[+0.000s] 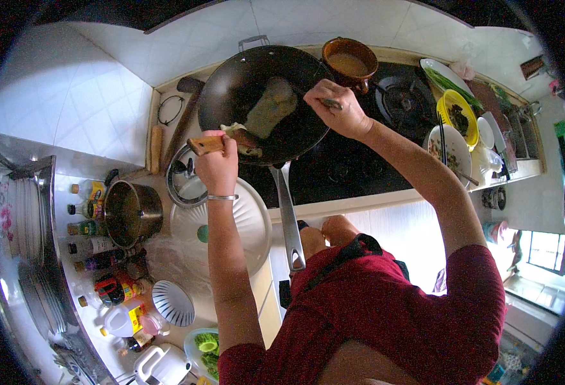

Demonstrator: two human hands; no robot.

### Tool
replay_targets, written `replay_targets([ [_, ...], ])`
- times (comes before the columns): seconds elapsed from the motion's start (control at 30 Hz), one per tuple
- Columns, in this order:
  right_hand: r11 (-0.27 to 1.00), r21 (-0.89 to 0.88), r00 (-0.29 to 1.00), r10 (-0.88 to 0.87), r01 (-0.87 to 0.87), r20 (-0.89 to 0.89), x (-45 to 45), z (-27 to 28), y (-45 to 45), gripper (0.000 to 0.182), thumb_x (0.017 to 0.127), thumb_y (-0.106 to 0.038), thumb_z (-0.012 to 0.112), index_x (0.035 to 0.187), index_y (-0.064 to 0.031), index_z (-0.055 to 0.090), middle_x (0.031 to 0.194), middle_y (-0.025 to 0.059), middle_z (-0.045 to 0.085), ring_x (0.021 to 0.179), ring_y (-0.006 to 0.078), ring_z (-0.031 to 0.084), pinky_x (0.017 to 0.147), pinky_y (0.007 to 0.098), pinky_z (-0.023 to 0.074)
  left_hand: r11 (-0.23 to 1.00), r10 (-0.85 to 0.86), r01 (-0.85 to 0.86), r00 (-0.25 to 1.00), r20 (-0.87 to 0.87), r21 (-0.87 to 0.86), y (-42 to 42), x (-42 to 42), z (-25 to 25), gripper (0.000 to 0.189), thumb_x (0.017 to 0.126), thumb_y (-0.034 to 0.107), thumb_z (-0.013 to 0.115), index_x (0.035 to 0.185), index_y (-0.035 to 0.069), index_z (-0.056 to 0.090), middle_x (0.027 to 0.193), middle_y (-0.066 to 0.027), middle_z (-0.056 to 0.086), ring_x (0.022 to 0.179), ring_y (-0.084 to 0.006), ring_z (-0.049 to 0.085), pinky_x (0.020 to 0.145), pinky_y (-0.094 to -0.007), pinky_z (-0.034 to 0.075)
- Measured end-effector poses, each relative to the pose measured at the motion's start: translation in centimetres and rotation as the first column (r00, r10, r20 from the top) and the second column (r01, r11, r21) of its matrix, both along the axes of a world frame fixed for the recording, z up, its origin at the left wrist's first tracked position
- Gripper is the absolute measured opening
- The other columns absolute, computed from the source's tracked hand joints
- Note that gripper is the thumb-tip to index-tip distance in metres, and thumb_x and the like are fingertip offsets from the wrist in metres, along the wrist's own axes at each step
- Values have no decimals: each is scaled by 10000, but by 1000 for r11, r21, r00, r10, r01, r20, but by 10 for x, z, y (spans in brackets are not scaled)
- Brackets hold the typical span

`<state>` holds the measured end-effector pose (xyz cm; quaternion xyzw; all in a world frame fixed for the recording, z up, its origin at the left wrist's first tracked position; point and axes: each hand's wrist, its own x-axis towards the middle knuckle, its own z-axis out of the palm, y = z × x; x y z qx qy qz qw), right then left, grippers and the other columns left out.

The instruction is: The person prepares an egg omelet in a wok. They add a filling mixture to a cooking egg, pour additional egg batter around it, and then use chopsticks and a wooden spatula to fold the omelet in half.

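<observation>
A dark wok point(229, 82) sits on the stove with its long metal handle point(287, 216) towards me. At its near left rim, my left hand point(219, 161) grips a wooden-handled utensil point(208, 145); the working end is hidden or hard to make out. My right hand point(338, 108) is closed around another utensil point(331, 103) over the wok's right side. Only its handle end shows clearly. A pale strip of light or liquid point(273, 108) crosses the wok's middle. Some pale and brownish food point(249, 144) lies near the left hand.
A brown pot point(350, 60) stands behind the second burner point(402, 98). To the right are a yellow basket point(475, 130) and a bowl of chopped food point(458, 147) with chopsticks. A steel pot point(131, 211), several bottles and a large white lid point(249, 216) occupy the left counter.
</observation>
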<state>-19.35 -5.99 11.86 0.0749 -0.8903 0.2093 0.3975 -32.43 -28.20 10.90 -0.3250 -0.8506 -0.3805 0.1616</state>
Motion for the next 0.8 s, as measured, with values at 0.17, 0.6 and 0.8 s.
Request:
replay_targets([
  [0.17, 998, -44, 993, 51, -47, 104, 7, 0, -9, 59, 719, 3, 557, 770, -11, 534, 752, 77, 552, 685, 229, 555, 542, 295, 478, 1000, 18, -18, 1000, -21, -9, -1, -2, 1, 99, 723, 209, 538, 764, 122, 519, 631, -113, 564, 574, -315, 552, 508, -393, 431],
  [0.6, 956, 246, 952, 82, -158, 295, 18, 0, -20, 131, 693, -34, 544, 817, -44, 503, 771, 75, 460, 637, 201, 542, 469, 286, 471, 998, 7, -9, 1000, -27, -57, 0, -5, 15, 101, 714, 208, 539, 746, 114, 520, 617, -114, 559, 577, -319, 548, 500, -389, 424],
  [0.8, 915, 328, 944, 132, -234, 304, 21, -7, -22, 242, 616, -119, 534, 832, -35, 466, 807, 104, 453, 716, 255, 525, 552, 340, 470, 998, 14, -17, 998, -55, -60, 2, -5, 18, 95, 701, 202, 542, 733, 115, 523, 622, -122, 557, 589, -323, 545, 510, -391, 426],
])
